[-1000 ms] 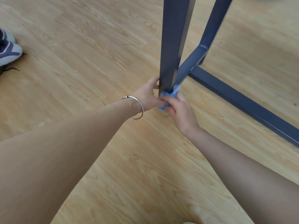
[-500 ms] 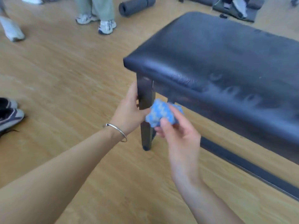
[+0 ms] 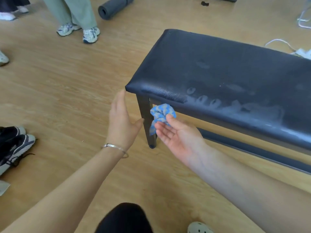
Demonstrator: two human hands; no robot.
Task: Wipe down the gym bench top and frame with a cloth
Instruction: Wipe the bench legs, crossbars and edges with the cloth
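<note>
The gym bench has a dark padded top (image 3: 227, 73) with damp streaks along its near edge. A dark metal leg (image 3: 146, 120) stands under the near-left corner, and a lower frame rail (image 3: 252, 149) runs off to the right. My right hand (image 3: 180, 137) is turned palm up beside the leg and pinches a bunched blue-and-grey cloth (image 3: 161, 111) between thumb and forefinger, just under the seat edge. My left hand (image 3: 122, 121), with a bracelet on its wrist, hovers with straight fingers left of the leg and touches nothing.
Wooden floor all round. A person's legs in light sneakers (image 3: 90, 35) stand at the back left, near a grey foam roller (image 3: 114, 7). Dark shoes (image 3: 13, 148) lie at the left edge. A white cable and plug strip (image 3: 303, 52) lie behind the bench.
My view rose from the foot of the leg to the bench top. My left hand let go of the leg and opened. My right hand turned palm up, with the cloth at its fingertips.
</note>
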